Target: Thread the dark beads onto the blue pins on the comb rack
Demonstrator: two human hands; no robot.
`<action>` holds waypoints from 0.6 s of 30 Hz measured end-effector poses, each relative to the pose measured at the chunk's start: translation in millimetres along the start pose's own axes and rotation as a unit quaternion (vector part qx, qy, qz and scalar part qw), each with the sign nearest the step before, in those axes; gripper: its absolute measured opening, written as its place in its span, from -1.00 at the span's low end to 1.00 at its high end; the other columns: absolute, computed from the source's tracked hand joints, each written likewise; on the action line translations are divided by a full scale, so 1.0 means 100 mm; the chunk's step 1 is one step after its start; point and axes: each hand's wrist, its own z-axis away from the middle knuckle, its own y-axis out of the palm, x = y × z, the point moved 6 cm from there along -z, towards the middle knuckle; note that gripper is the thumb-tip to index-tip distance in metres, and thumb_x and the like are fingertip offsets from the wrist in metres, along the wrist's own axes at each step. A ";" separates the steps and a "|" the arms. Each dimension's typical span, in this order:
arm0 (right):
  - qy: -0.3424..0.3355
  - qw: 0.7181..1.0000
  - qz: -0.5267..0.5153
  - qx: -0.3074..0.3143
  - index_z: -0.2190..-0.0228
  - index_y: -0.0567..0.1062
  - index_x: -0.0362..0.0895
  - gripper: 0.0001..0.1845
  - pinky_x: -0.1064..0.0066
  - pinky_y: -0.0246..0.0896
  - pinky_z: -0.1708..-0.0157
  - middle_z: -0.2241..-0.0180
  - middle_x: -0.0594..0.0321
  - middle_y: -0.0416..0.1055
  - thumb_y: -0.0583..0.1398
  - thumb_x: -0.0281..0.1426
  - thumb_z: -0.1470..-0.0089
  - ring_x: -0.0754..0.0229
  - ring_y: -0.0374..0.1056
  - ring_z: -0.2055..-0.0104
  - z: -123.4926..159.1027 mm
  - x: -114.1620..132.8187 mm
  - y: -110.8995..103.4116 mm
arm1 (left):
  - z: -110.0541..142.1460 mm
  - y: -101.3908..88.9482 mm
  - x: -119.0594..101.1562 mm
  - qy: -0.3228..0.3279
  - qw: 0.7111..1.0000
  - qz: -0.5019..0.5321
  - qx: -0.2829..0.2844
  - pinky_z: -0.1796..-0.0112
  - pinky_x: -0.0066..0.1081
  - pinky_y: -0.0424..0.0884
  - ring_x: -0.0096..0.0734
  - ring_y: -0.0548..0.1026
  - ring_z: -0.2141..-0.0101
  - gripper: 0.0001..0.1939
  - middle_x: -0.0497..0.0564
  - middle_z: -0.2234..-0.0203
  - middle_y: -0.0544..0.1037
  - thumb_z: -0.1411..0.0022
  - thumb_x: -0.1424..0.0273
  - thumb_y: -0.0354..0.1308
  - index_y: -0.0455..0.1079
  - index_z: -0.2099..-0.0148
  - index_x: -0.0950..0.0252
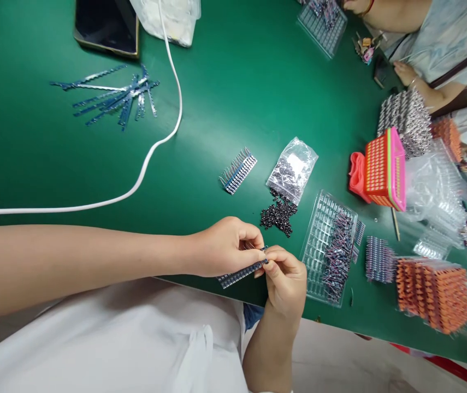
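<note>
My left hand [227,248] is closed, thumb and fingers pinching a dark strip of small circuit boards [241,274] near the table's edge. Fingertips of my right hand [285,275] pinch the right end of that strip, touching my left fingertips; any small part between them is hidden. Beyond my hands lies another circuit board strip [239,172] with wire leads standing up along one side. Small black components [279,214] are heaped at the mouth of a clear plastic bag [293,169]. To the right, a clear plastic tray [317,245] holds a pile of small leaded parts [338,256].
A white cable [147,158] crosses the green table. Blue scrap strips [124,95] and a phone [107,27] lie at upper left. At right stand an orange basket [376,169] and stacked trays of orange parts [432,295]. Another person's arm [401,13] is at upper right.
</note>
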 end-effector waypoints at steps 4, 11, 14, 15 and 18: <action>0.005 1.000 -0.014 0.015 0.37 0.64 -0.04 -0.95 0.51 0.32 0.58 0.44 0.33 0.43 0.34 -0.43 -0.06 0.36 0.38 0.56 -0.01 -0.01 0.01 | -0.01 0.00 0.01 0.002 1.000 0.000 0.009 0.52 -0.51 0.18 -0.50 0.30 0.53 -0.81 -0.10 0.60 0.40 -0.12 0.32 0.14 0.41 0.43 0.36; 0.028 1.000 0.002 0.004 0.39 0.62 -0.06 -0.98 0.50 0.30 0.56 0.43 0.32 0.43 0.35 -0.40 -0.04 0.35 0.38 0.55 0.00 -0.03 -0.01 | -0.02 0.01 0.02 0.008 1.000 -0.006 0.011 0.51 -0.53 0.19 -0.52 0.30 0.53 -0.80 -0.10 0.59 0.41 -0.12 0.31 0.15 0.41 0.43 0.36; 0.028 0.999 0.030 -0.019 0.39 0.61 -0.08 -0.96 0.47 0.33 0.53 0.42 0.31 0.44 0.35 -0.38 -0.04 0.33 0.38 0.53 0.01 -0.04 -0.03 | -0.02 0.00 0.04 0.002 1.000 -0.010 0.007 0.55 -0.55 0.17 -0.55 0.26 0.56 -0.79 -0.12 0.61 0.39 -0.12 0.30 0.17 0.42 0.43 0.36; 0.025 0.998 0.043 -0.028 0.40 0.60 -0.09 -0.95 0.46 0.34 0.51 0.42 0.30 0.44 0.35 -0.37 -0.04 0.33 0.38 0.53 0.02 -0.04 -0.04 | -0.02 -0.01 0.05 -0.002 1.000 -0.008 0.006 0.56 -0.55 0.16 -0.55 0.26 0.57 -0.79 -0.11 0.61 0.40 -0.12 0.30 0.18 0.43 0.42 0.35; 0.000 0.996 0.075 -0.055 0.41 0.60 -0.10 -0.94 0.45 0.34 0.47 0.41 0.31 0.43 0.34 -0.37 -0.05 0.33 0.38 0.51 0.02 -0.01 -0.04 | -0.04 -0.01 0.06 -0.010 1.000 0.013 0.003 0.55 -0.54 0.22 -0.52 0.33 0.56 -0.80 -0.06 0.57 0.49 -0.15 0.29 0.17 0.44 0.39 0.35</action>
